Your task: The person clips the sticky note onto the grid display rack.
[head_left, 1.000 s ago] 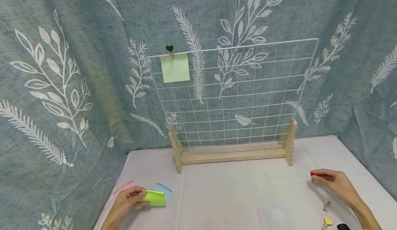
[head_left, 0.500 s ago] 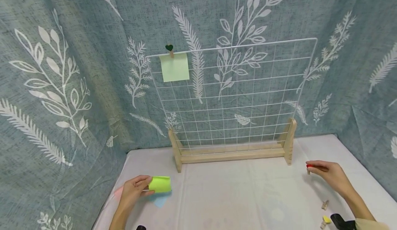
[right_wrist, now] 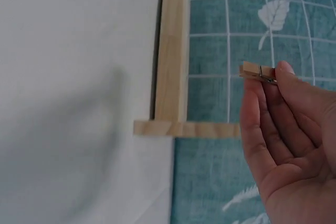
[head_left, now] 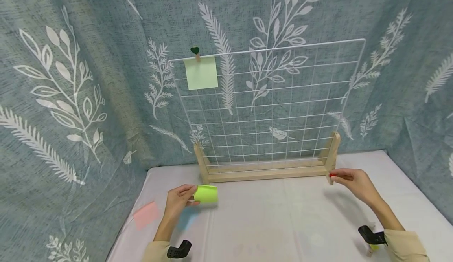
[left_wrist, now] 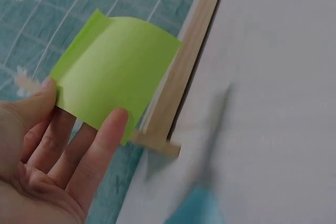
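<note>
My left hand (head_left: pixel 178 203) pinches one edge of a bright green sticky note (left_wrist: pixel 113 69), raised above the table and slightly curved. Between thumb and fingers of my right hand (head_left: pixel 355 183) is a small wooden clothespin (right_wrist: pixel 257 72); a bit of its red decoration shows in the head view. That hand is near the right foot of a white wire grid (head_left: pixel 272 93) in a wooden stand (head_left: pixel 269 174). On the grid's top left bar, a clothespin with a dark green heart (head_left: pixel 195 50) holds a pale green note (head_left: pixel 201 74).
A pink note (head_left: pixel 146 215) lies on the white table (head_left: pixel 262 222) at the left, with a blue note (head_left: pixel 187 218) partly behind my left forearm. Under my right wrist, a yellow-topped clothespin (head_left: pixel 373 248) is partly hidden. A patterned curtain (head_left: pixel 116 109) surrounds the table.
My left hand has lifted the green note and carried it right and toward the grid. My right hand has moved left and forward with the red clothespin, up to the stand's right foot.
</note>
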`<state>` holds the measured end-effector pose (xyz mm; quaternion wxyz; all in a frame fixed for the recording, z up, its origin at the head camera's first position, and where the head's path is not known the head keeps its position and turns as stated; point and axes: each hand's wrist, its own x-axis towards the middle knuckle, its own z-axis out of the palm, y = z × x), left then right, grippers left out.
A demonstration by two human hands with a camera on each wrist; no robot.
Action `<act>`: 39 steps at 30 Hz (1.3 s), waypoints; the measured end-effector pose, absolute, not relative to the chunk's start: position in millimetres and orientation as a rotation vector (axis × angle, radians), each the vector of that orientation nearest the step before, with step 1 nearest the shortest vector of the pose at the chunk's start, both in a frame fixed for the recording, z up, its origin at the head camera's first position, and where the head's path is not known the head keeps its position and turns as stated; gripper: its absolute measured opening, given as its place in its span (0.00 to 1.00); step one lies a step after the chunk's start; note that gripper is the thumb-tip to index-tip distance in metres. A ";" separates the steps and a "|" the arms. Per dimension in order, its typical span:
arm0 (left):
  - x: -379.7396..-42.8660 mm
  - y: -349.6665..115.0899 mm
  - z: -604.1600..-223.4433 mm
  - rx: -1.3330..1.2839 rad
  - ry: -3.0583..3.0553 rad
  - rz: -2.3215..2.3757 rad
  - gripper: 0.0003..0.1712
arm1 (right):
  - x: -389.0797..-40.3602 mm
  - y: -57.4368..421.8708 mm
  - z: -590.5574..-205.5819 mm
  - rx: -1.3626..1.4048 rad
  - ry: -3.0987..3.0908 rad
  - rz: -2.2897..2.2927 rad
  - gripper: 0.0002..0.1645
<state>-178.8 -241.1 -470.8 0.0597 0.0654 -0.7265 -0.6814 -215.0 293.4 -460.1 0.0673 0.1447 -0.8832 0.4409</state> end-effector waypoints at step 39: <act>-220.6 -161.2 -382.9 -0.015 -2.074 -2.087 0.15 | -255.3 160.3 -346.7 0.633 -2.510 1.316 0.15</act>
